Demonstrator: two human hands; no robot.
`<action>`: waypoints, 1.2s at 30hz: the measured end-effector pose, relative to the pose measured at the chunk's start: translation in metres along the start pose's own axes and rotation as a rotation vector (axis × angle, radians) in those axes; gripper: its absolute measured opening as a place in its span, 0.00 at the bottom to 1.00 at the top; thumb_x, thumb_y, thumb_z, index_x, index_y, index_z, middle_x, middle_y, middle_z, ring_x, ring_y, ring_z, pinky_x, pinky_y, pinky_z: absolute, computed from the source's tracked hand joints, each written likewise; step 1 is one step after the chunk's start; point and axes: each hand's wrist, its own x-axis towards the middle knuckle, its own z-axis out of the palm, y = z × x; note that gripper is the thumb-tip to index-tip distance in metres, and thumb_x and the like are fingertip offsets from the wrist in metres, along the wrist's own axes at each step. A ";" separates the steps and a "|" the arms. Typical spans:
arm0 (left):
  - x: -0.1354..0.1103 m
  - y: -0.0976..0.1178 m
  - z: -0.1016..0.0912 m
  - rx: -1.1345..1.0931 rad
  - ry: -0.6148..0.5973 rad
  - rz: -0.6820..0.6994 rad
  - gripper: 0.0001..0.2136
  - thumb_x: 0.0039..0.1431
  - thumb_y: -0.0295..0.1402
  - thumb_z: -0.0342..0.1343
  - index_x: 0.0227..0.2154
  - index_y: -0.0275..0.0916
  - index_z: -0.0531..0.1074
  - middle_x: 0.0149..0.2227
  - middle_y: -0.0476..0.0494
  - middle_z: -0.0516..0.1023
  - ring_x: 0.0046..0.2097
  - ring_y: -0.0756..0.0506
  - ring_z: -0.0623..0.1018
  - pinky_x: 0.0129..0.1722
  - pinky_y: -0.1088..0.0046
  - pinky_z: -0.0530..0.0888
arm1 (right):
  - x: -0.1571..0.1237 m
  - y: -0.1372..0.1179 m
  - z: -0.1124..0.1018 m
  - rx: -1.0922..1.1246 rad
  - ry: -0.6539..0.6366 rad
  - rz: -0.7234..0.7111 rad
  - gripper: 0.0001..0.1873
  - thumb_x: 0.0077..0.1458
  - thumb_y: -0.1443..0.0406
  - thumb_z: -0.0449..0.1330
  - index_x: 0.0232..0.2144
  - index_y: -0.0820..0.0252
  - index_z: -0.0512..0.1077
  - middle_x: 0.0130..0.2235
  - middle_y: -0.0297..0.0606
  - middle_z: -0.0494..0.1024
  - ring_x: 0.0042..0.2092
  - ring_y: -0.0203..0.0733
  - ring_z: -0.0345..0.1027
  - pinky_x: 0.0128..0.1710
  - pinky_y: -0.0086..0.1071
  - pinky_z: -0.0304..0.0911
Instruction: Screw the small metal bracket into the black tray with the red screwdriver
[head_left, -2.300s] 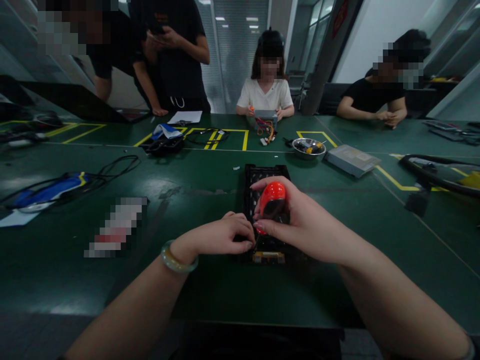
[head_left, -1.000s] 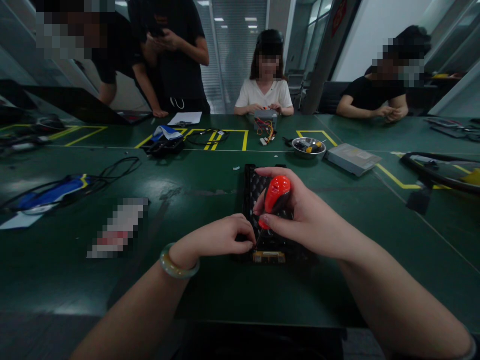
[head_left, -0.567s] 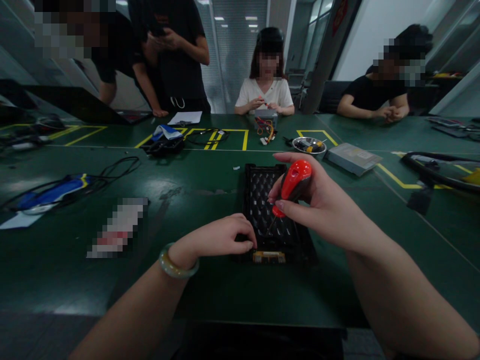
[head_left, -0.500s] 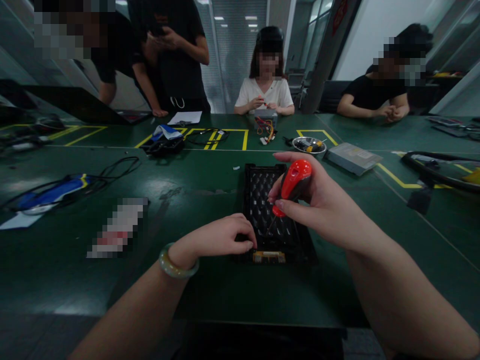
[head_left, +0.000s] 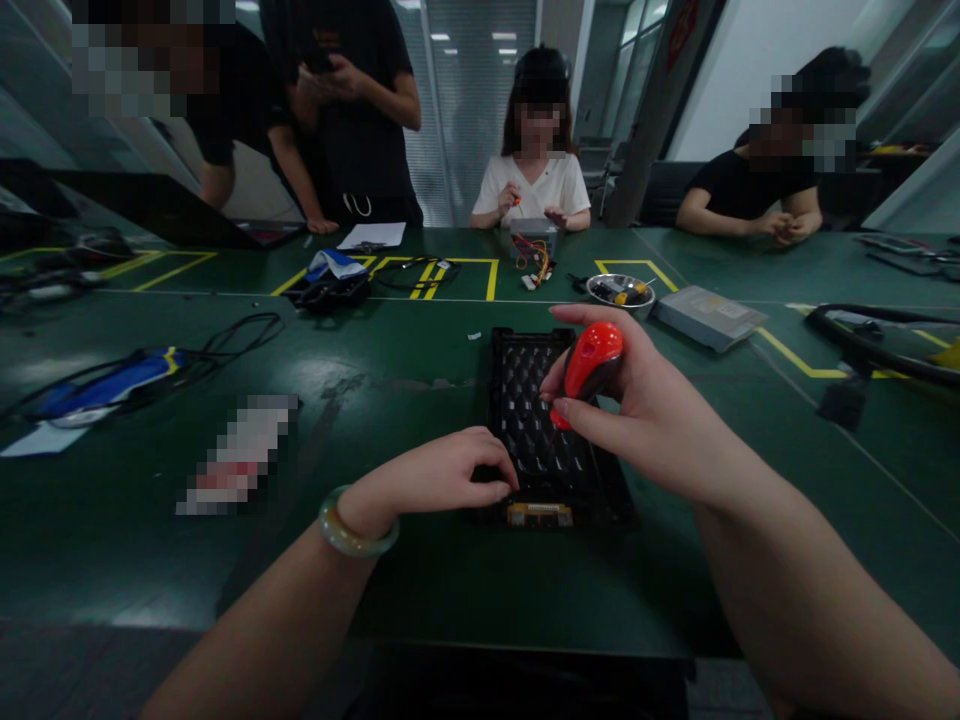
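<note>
A black perforated drive tray (head_left: 534,420) lies flat on the green table (head_left: 420,580) in front of me, a small gold connector at its near edge. My left hand (head_left: 435,480), with a pale bangle at the wrist, curls its fingers onto the tray's near left corner. My right hand (head_left: 637,400) grips a red-handled screwdriver (head_left: 591,362), held upright above the tray's right side with the tip clear of the surface.
Beyond the tray sit a metal bowl (head_left: 619,291) of small parts and a grey drive (head_left: 705,317). Cables and a blue item (head_left: 112,385) lie at left. Several people sit or stand along the far edge; one handles a grey box (head_left: 532,236).
My right hand lifted the screwdriver off the tray's near left corner and carried it up and to the right. The left hand stayed on the corner.
</note>
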 end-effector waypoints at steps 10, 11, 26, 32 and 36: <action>0.017 -0.011 0.000 0.156 0.237 -0.124 0.09 0.64 0.36 0.54 0.42 0.43 0.77 0.43 0.48 0.78 0.46 0.46 0.75 0.50 0.67 0.69 | 0.015 0.026 -0.014 -0.239 0.058 0.037 0.20 0.51 0.67 0.61 0.48 0.55 0.66 0.40 0.38 0.78 0.40 0.45 0.73 0.44 0.44 0.70; 0.021 -0.011 0.001 0.224 0.222 -0.120 0.09 0.64 0.36 0.54 0.42 0.44 0.77 0.42 0.48 0.79 0.46 0.45 0.75 0.51 0.66 0.68 | 0.017 0.030 -0.015 -0.258 0.055 0.047 0.19 0.51 0.66 0.62 0.46 0.56 0.66 0.40 0.38 0.78 0.40 0.46 0.73 0.44 0.44 0.70; 0.041 0.000 0.006 0.368 0.129 -0.147 0.07 0.63 0.33 0.55 0.36 0.40 0.77 0.37 0.47 0.81 0.40 0.45 0.77 0.43 0.68 0.69 | 0.025 0.060 -0.035 -0.229 0.008 0.092 0.18 0.50 0.64 0.63 0.43 0.55 0.64 0.40 0.37 0.79 0.42 0.47 0.75 0.47 0.48 0.70; 0.042 0.028 0.009 0.022 0.078 -0.060 0.05 0.63 0.33 0.54 0.38 0.40 0.73 0.38 0.50 0.79 0.39 0.50 0.77 0.40 0.74 0.70 | 0.026 0.061 -0.033 -0.277 0.025 0.070 0.18 0.50 0.65 0.63 0.43 0.55 0.64 0.40 0.36 0.79 0.42 0.47 0.75 0.46 0.47 0.70; 0.051 0.034 0.015 0.021 0.024 0.019 0.05 0.61 0.31 0.57 0.38 0.41 0.75 0.39 0.51 0.79 0.42 0.49 0.76 0.44 0.74 0.69 | 0.026 0.060 -0.033 -0.287 0.033 0.074 0.18 0.49 0.65 0.64 0.42 0.54 0.64 0.40 0.36 0.79 0.41 0.47 0.75 0.44 0.46 0.71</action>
